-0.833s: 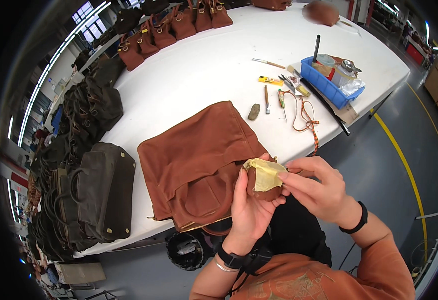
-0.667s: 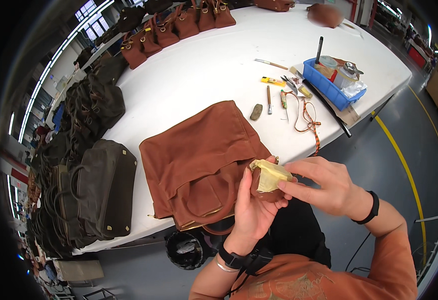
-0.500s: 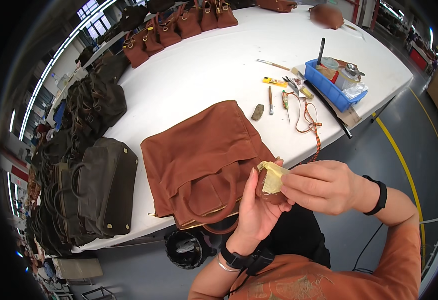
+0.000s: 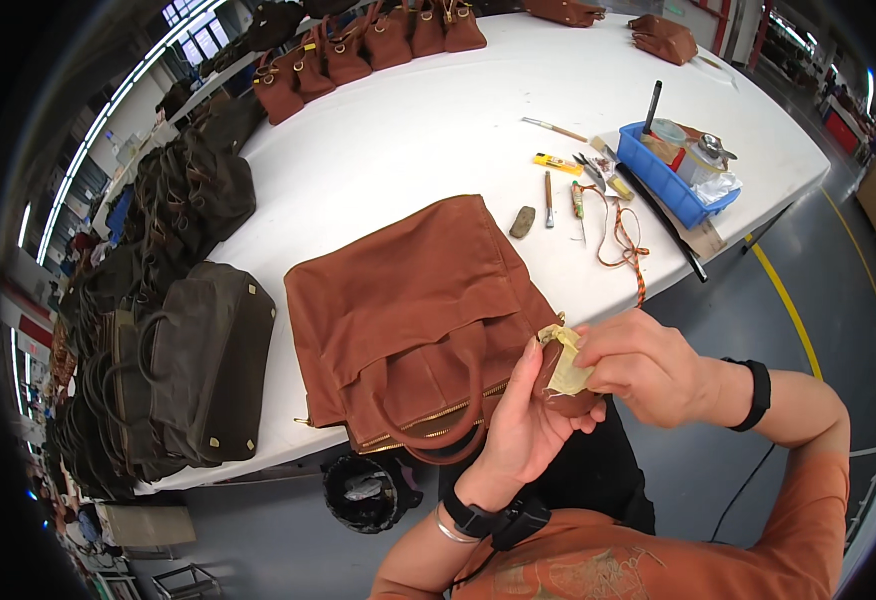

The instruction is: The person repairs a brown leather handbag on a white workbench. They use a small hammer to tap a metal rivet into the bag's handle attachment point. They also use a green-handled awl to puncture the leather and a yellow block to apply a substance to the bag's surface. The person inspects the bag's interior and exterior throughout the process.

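Observation:
A brown leather handbag lies flat on the white table, handles toward me. My left hand cups a small brown leather part of the bag at its near right corner. My right hand pinches a strip of yellowish tape stuck on that leather part. Both hands meet just off the table's front edge.
Dark olive bags stand in a row along the left edge, brown bags at the far side. A blue tray of tools, loose hand tools and an orange cord lie to the right. A black bin sits under the table.
My hands have stayed together at the bag's corner while my right hand worked the yellowish tape on the leather part. The bag has shifted slightly.

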{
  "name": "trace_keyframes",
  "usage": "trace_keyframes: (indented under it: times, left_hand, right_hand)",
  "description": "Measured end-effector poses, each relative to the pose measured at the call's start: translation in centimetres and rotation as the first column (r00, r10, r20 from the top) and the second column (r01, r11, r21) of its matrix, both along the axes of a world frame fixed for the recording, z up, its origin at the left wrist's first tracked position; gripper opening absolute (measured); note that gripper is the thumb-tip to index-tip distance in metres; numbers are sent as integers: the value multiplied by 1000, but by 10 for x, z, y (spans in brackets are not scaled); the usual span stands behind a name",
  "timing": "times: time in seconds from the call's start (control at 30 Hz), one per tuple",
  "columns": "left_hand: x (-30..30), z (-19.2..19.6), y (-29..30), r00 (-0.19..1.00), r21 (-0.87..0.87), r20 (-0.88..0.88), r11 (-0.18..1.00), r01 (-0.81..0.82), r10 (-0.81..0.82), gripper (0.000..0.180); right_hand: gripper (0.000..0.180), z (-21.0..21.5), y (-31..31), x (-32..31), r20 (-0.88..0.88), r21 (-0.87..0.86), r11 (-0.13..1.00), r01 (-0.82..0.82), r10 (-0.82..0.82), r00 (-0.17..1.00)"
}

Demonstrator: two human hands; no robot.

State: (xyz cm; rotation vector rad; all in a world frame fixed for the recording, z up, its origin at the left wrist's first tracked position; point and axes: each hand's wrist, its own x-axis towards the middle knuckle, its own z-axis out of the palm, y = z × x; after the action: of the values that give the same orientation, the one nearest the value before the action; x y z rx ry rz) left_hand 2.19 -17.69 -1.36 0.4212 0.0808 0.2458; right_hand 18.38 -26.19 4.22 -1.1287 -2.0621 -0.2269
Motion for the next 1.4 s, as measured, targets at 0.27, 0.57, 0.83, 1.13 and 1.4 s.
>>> trace_keyframes:
  times: [0.27,0.57,0.83,1.13,1.4]
  left_hand:
    - [-5,-1,1,999,50,-25,998,-36,37,56]
    - [-4,-2,-2,998,44,-23,997,-63,64,56]
    - [-6,-1,-1,992,68,107,995,-77,70,53]
    - [-6,-3,-2,991,123,115,989,-83,69,55]
    - [-11,-7,-4,988,129,64,980,-149,142,54]
  right_hand:
    - [23,11,-5,-4,-27,-185,982,24,-29,999]
    - [29,4,-3,-3,193,50,998,38,-47,980]
    - [11,-8,-4,-25,-289,23,992,126,-114,950]
    - [8,-11,-16,-38,-565,-174,978,114,-194,802]
    - [21,0,-16,-33,-399,-159,987,0,-64,915]
